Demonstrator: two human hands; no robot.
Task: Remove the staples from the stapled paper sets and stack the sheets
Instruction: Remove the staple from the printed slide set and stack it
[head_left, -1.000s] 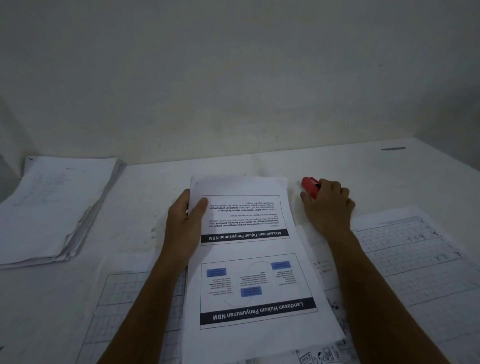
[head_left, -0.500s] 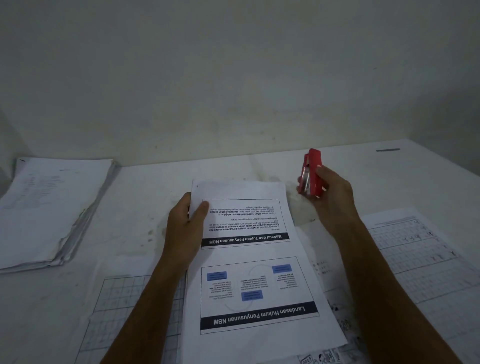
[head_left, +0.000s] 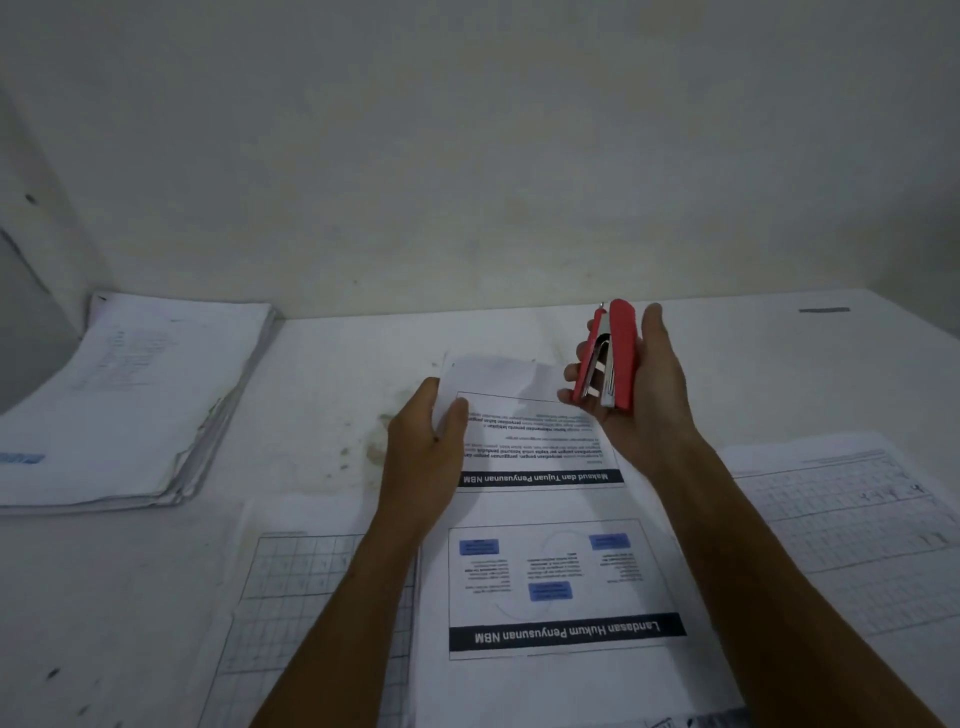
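A: Big picture first. White table, and the printed paper set lies dead centre. Long axis runs from the person twd the wall, text upside-down to the camera.

B: Rest, relative to that set?

A: Tall loose stack well off to its left. Gridded sheets tucked under its left edge, more gridded sheets on its right.

B: Hands?

A: Left hand is on the set's far-left edge, thumb over the top sheet, fingers seem curled under; pinching it. Right hand hovers above the set's far-right part, wrapped round a red stapler-type tool, held upright, metal side twd the camera.

B: And the staple?

A: Can't see it. Prob. a far corner, so right hand's nearer the right one, left hand nearer the left.
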